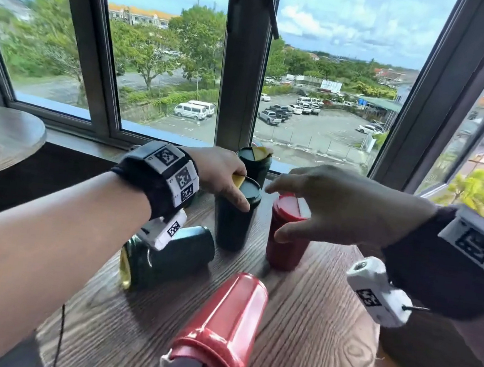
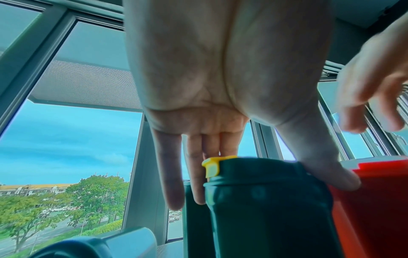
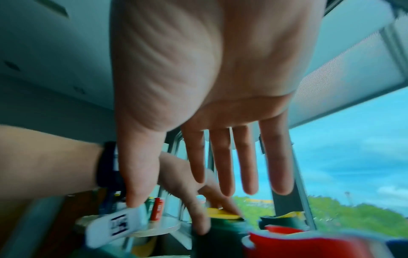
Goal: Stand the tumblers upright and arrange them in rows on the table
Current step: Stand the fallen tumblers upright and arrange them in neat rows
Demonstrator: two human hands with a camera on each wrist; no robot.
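On the wood-grain worktop (image 1: 292,328) the left hand (image 1: 220,171) holds an upright dark green lidded plastic tumbler (image 1: 234,222) by its rim, fingers (image 2: 170,171) and thumb straddling it, while the right hand (image 1: 333,201) hovers spread over the upright red lidded tumbler (image 1: 286,235); both look stiff, smooth, likely light.

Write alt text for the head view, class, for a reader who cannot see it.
A left hand grips the lid of an upright green tumbler while the open right hand hovers over an upright red tumbler. One green and one red tumbler lie on the wooden table.
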